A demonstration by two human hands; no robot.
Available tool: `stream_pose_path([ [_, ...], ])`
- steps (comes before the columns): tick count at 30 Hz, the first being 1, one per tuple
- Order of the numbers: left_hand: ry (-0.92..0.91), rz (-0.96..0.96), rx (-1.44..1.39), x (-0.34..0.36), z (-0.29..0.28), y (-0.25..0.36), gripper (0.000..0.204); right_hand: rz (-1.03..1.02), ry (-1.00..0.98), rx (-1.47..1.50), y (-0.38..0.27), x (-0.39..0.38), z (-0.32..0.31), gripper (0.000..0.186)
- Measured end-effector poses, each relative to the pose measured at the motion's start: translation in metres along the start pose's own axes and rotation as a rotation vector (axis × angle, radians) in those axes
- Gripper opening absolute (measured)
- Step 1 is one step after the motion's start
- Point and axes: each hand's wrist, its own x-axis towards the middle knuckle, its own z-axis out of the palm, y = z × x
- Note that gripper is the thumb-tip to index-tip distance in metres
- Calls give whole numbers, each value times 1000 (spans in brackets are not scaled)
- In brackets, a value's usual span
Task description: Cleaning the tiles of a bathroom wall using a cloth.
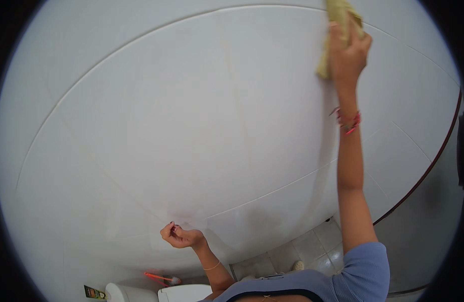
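Note:
A yellow cloth (pixel 324 63) lies against the white tiled wall (pixel 191 110) high up on the right. My right hand (pixel 350 55) is stretched far up with its fingers closed over the cloth, and a red bracelet circles that wrist. Low down left of centre, my left hand (pixel 181 235) is held up near the wall. Its fingers are curled in, and nothing shows in them; I cannot tell if it touches the wall.
At the lower left are a white toilet tank (pixel 129 293), a white toilet lid (pixel 186 292), an orange-handled brush (pixel 160 277) and a dark package (pixel 94 292). Grey floor tiles (pixel 297 246) show below. A dark brown edge (pixel 433 161) borders the wall at right.

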Motion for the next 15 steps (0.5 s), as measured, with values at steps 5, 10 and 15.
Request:
stream_pose_path([
  [5, 2, 38, -45, 11, 7, 18, 14, -647, -261, 317, -99, -97, -20, 32],
  [10, -107, 41, -159, 20, 13, 34, 15, -970, -391, 410, -93, -150, -32, 9],
  [15, -172, -62, -256, 20, 10, 47, 17, -271, -170, 30, -22, -46, -15, 47],
])
